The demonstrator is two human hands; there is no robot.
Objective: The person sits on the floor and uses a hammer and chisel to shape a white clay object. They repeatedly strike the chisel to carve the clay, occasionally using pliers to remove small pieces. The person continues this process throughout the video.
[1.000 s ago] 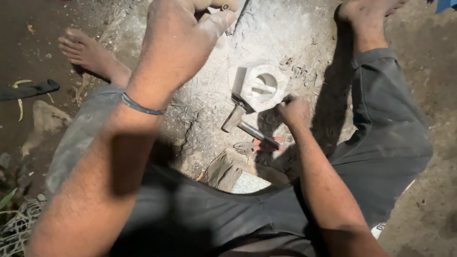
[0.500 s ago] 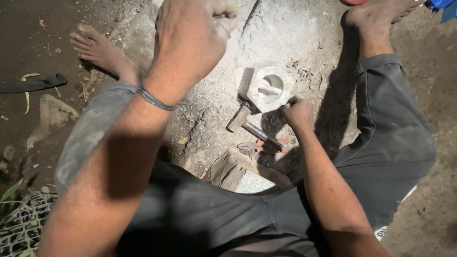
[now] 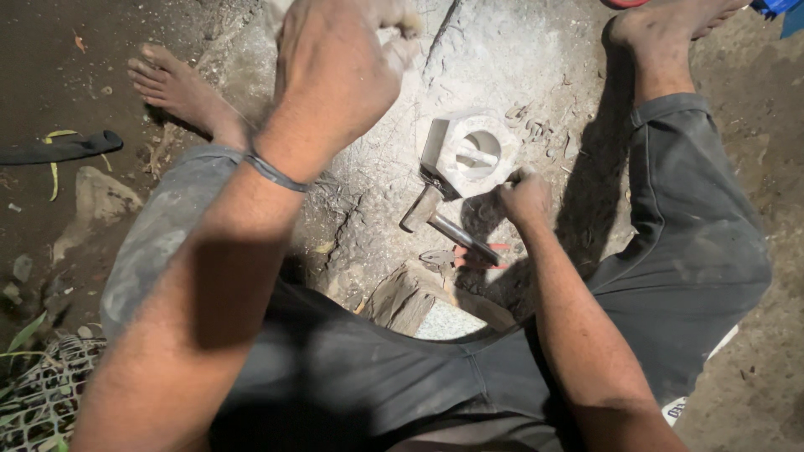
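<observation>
The right hand (image 3: 526, 199) is closing its fingers just beside the pale grey six-sided stone bowl (image 3: 471, 153), which is sitting up and left of it. The raised left hand (image 3: 335, 71), farther away, is making a fist; I cannot tell what it is gripping.

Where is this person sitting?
Probably an outdoor stone-carving spot on bare ground: a pale carved stone block, a hammer beside it, and stone chips on the dusty slab.
</observation>
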